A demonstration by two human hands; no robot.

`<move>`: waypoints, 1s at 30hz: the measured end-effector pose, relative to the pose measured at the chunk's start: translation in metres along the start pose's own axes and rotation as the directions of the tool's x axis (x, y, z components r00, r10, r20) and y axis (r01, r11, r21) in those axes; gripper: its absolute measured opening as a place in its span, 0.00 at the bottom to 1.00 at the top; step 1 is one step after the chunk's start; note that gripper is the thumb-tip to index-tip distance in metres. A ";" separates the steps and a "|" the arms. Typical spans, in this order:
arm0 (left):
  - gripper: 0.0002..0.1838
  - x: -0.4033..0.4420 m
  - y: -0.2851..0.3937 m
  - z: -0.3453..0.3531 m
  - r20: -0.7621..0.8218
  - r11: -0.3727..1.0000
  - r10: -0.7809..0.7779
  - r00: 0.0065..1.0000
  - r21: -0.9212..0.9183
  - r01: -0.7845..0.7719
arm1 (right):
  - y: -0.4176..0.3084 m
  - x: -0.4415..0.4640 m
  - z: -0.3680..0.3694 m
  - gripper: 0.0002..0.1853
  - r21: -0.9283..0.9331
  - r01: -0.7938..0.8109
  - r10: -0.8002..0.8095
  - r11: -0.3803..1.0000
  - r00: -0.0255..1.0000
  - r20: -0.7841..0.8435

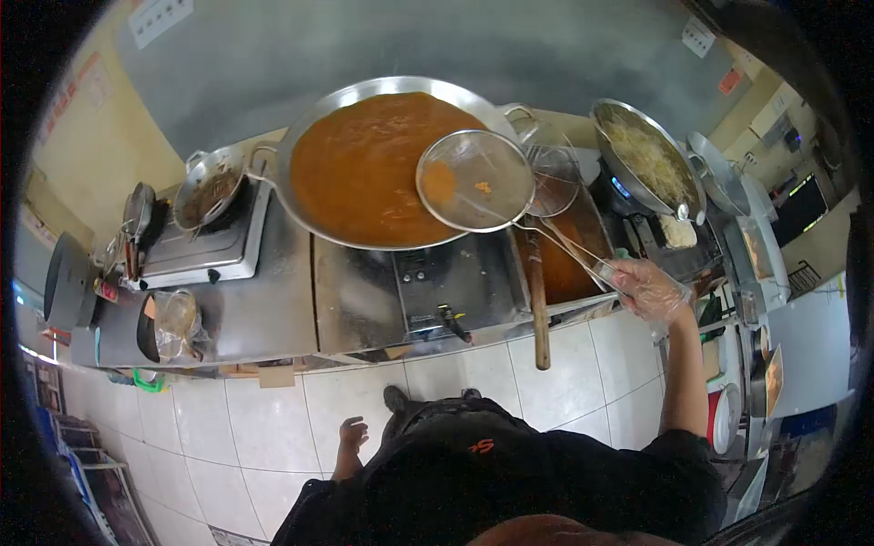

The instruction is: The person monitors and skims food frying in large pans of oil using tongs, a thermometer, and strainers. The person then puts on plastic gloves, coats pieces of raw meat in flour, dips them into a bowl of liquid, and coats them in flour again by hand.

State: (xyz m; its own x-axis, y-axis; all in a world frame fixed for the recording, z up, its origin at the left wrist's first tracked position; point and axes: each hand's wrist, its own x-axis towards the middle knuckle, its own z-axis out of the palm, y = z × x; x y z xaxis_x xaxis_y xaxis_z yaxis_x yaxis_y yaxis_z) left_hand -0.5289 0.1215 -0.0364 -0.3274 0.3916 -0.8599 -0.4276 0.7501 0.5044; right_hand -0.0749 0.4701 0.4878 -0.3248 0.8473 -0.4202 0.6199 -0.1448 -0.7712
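Note:
A clear plastic glove covers my right hand (645, 287), which is closed round the long wire handle of a mesh strainer (482, 205). The strainer's round mesh is over the right side of a large wok (401, 82) full of orange-brown liquid (355, 173). A few small orange bits lie on the mesh. My left hand (353, 432) hangs bare beside my body, fingers loosely apart, holding nothing. Just right of the wok, a wire basket strainer (553, 173) sits over a tray of brown liquid (569, 259), and a wooden handle (538, 309) juts out past the counter edge.
On the right burner stands a wok of pale frying food (642, 150), with a sponge-like block (677, 232) in front. At left are a portable stove (205, 250) with a small pan (209, 187) and a plastic-wrapped bowl (177, 314). A lighter-like tool (454, 322) lies on the front panel.

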 end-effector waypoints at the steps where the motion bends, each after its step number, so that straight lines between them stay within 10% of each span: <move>1: 0.17 -0.003 -0.006 0.002 0.078 0.999 0.006 0.997 -0.033 -0.003 | 0.008 -0.009 -0.005 0.18 0.027 -0.004 0.006 1.000 0.998 -0.062; 8: 0.12 -0.045 0.001 0.016 0.083 0.955 0.012 0.996 0.294 -0.036 | 0.146 -0.023 -0.039 0.16 -0.160 0.031 -0.097 0.987 0.900 -0.425; 13: 0.12 -0.028 0.014 -0.001 0.084 0.981 0.035 0.996 0.188 -0.051 | 0.202 -0.003 -0.008 0.32 -0.839 -0.283 -0.304 0.464 0.839 -0.451; 22: 0.13 0.011 0.056 0.002 0.207 0.980 0.123 0.971 0.132 -0.152 | 0.180 -0.013 0.037 0.31 -0.730 -0.457 -0.113 0.508 0.805 -0.582; 27: 0.20 0.074 0.040 -0.027 0.615 0.751 0.474 0.630 0.091 -0.654 | 0.191 -0.012 0.058 0.28 -0.714 -0.452 -0.112 0.535 0.800 -0.590; 29: 0.20 0.059 0.060 -0.020 0.374 1.000 -0.013 0.927 0.002 0.013 | 0.167 -0.021 0.061 0.28 -0.685 -0.537 0.026 0.493 0.796 -0.605; 30: 0.18 0.062 0.060 -0.022 0.361 0.999 -0.043 0.931 -0.002 0.046 | 0.158 -0.025 0.063 0.28 -0.664 -0.526 0.019 0.532 0.791 -0.612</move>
State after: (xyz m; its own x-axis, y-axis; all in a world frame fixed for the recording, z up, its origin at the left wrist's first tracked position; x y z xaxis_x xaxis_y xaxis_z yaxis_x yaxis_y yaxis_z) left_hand -0.5937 0.1790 -0.0577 0.0178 0.5254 -0.8507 -0.4438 0.7666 0.4642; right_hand -0.0143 0.3939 0.3463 0.1918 0.9800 -0.0539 0.9745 -0.1837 0.1287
